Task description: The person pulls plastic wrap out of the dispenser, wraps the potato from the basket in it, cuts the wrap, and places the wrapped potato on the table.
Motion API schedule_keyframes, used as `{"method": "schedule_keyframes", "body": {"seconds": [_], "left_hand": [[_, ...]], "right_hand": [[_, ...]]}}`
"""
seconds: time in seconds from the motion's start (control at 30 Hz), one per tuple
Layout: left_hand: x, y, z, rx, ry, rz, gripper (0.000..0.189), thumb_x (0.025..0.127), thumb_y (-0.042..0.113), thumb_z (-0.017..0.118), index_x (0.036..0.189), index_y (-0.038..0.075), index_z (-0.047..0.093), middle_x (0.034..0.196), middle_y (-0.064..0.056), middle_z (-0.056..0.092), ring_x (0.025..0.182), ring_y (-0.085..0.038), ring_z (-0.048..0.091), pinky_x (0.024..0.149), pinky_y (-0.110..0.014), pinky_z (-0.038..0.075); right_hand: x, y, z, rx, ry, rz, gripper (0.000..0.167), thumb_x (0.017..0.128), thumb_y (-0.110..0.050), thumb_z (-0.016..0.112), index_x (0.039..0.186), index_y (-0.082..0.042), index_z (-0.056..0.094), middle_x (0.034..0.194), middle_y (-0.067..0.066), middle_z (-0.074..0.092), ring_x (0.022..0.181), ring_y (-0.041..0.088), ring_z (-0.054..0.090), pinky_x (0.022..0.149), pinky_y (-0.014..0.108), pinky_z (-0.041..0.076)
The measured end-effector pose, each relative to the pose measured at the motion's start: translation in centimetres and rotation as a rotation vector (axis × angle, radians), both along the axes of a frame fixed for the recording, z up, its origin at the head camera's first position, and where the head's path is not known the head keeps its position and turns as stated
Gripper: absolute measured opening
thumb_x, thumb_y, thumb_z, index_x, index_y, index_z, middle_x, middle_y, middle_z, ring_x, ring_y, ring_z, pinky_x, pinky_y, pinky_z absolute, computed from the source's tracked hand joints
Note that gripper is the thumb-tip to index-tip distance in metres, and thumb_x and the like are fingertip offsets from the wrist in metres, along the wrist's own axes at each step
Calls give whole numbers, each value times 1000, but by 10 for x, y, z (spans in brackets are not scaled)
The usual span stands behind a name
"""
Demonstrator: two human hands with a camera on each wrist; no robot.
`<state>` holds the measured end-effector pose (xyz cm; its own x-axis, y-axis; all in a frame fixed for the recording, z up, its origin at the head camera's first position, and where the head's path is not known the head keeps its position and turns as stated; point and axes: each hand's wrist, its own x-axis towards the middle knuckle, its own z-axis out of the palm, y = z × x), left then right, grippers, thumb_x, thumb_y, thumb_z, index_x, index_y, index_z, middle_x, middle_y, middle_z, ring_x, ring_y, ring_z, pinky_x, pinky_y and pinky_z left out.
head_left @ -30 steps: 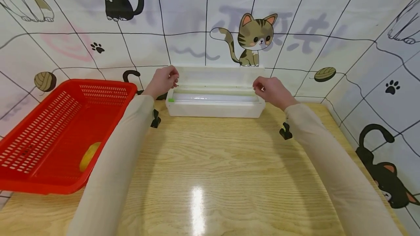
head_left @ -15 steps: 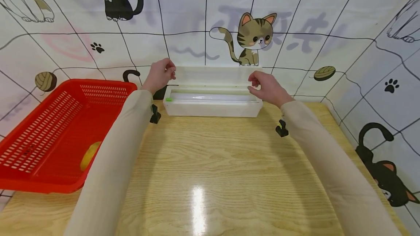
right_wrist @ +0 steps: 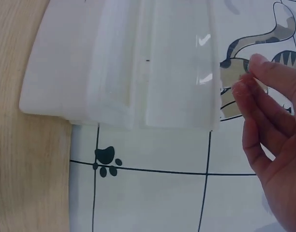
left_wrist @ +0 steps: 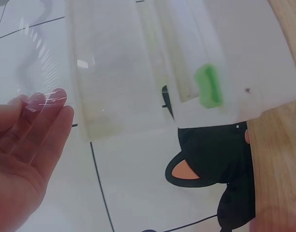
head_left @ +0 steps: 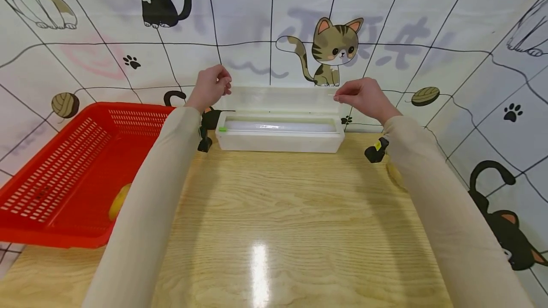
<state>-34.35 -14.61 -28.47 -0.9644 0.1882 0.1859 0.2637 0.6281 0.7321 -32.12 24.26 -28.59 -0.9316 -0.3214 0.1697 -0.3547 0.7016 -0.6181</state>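
Note:
A white cling film dispenser box (head_left: pixel 280 144) stands at the back of the table with its lid (head_left: pixel 278 100) raised. Inside lies a roll of film (head_left: pixel 280 126), and a green slider (left_wrist: pixel 208 86) shows at its left end. My left hand (head_left: pixel 210 88) pinches the clear cling film (left_wrist: pixel 41 65) at the lid's left end; the film wrinkles near the fingertips. At the lid's right end my right hand (head_left: pixel 364 98) holds thumb and fingers together, with a faint clear edge at the tips. The film between the hands is hardly visible.
A red plastic basket (head_left: pixel 81 239) stands on the left, with a yellow object (head_left: pixel 118 202) inside, partly behind the left sleeve. Another yellowish thing (head_left: pixel 395 175) shows beside the right sleeve. The wooden table (head_left: pixel 274 213) ends at a cat-patterned wall covering (head_left: pixel 244 23).
Both hands have risen from the box's edge to the top of the raised lid. The right hand first went slightly left, then up and right. The box has barely shifted.

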Motion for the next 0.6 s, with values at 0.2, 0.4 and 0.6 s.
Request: {"method": "schedule_keyframes", "body": {"seconds": [0.2, 0.4, 0.6], "left_hand": [[-1, 0, 10, 4, 36, 26, 17, 102, 8, 45, 110, -5, 53, 95, -17, 57, 89, -30, 62, 78, -29, 52], [-4, 1, 21, 58, 63, 51, 17, 102, 9, 45, 112, -4, 51, 93, -12, 53, 93, -30, 62, 84, -28, 51], [-6, 0, 38, 61, 52, 64, 20, 103, 12, 45, 116, -2, 49, 93, -9, 50, 92, -29, 63, 84, -28, 52]], "right_hand": [[-4, -7, 8, -70, -26, 30, 20, 99, -14, 54, 106, 5, 58, 107, 20, 67, 102, 33, 62, 93, 43, 42], [-4, -11, 21, -237, -101, -2, 19, 101, -13, 50, 109, 4, 50, 98, 17, 71, 93, 21, 69, 102, 43, 37], [-2, -14, 37, -288, -91, -21, 25, 100, -12, 51, 115, 8, 54, 92, 9, 73, 85, 12, 69, 97, 38, 44]]}}
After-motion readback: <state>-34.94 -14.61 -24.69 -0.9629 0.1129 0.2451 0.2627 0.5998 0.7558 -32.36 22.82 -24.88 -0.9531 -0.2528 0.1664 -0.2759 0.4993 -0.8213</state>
